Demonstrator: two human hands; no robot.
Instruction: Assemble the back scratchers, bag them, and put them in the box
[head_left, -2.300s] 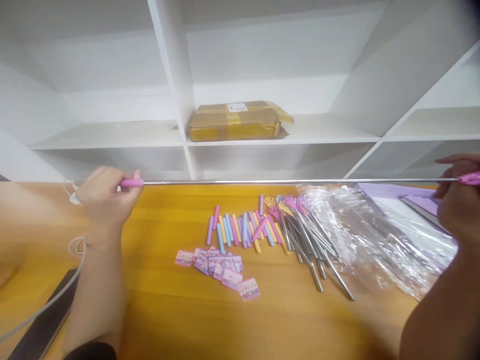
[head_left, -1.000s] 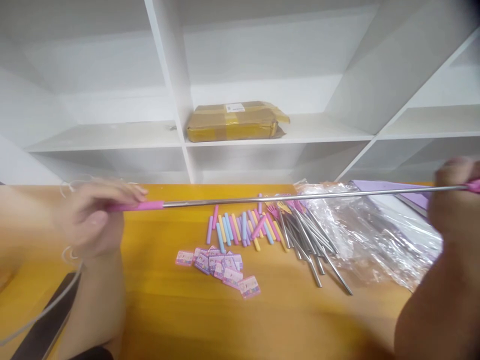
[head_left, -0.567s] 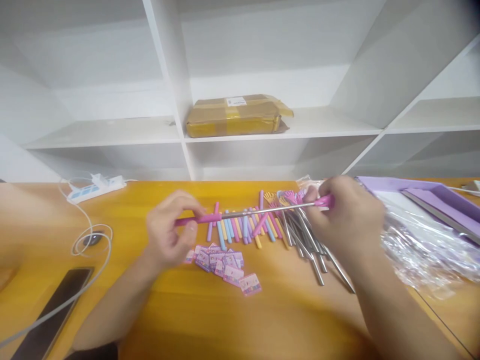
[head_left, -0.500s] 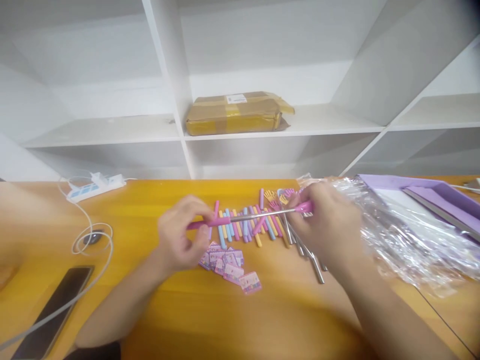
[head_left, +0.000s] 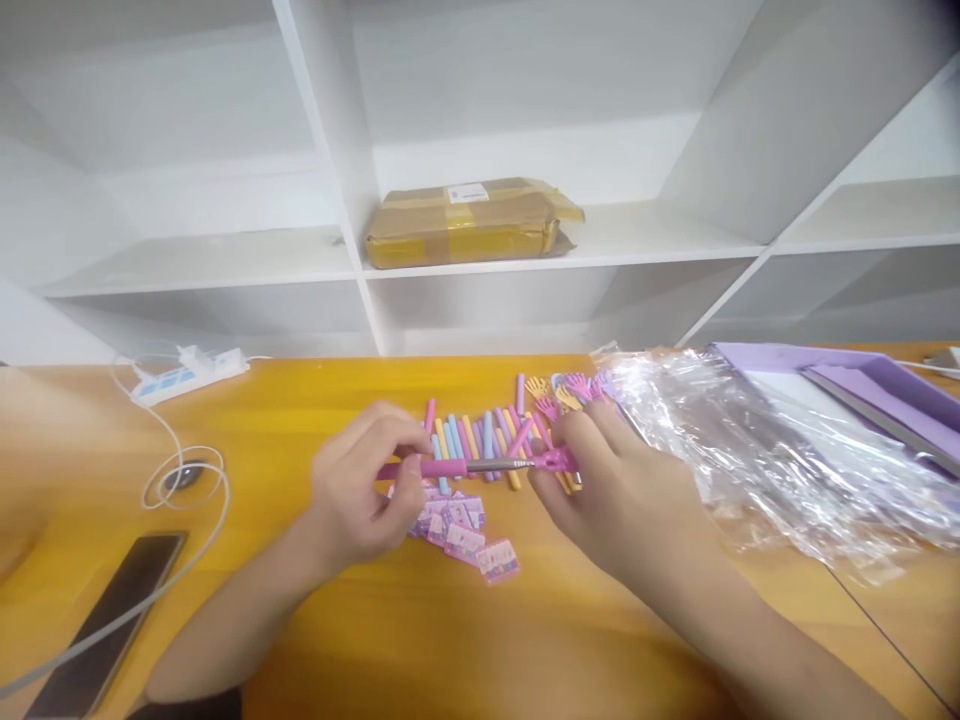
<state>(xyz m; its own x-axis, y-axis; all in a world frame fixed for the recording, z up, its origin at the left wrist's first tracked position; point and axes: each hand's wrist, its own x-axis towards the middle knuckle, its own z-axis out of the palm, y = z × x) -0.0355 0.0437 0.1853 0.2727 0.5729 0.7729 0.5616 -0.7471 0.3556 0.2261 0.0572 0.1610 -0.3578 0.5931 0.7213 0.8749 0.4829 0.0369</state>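
Observation:
A telescopic back scratcher (head_left: 487, 465) is held level above the table between my two hands. My left hand (head_left: 364, 480) is closed around its pink handle, thumb on top. The fingers of my right hand (head_left: 622, 485) grip the pink hand-shaped head, with a short length of metal rod showing between. Beneath lie several coloured handle tubes (head_left: 487, 432) in a row. Several small hand-shaped heads (head_left: 577, 386) sit behind my right hand, which hides most of the loose metal rods. Small printed cards (head_left: 463, 542) overlap in a pile between my forearms.
Clear plastic bags (head_left: 697, 430) and a purple open box (head_left: 765, 356) lie on the right. At the left are a phone (head_left: 112, 620), a looped white cable (head_left: 223, 500) and a power strip (head_left: 191, 375). A taped parcel (head_left: 465, 225) rests on the white shelf behind.
My right hand has moved left and down toward my left hand, and the visible metal rod has become shorter. My left hand stays nearly in place on the handle.

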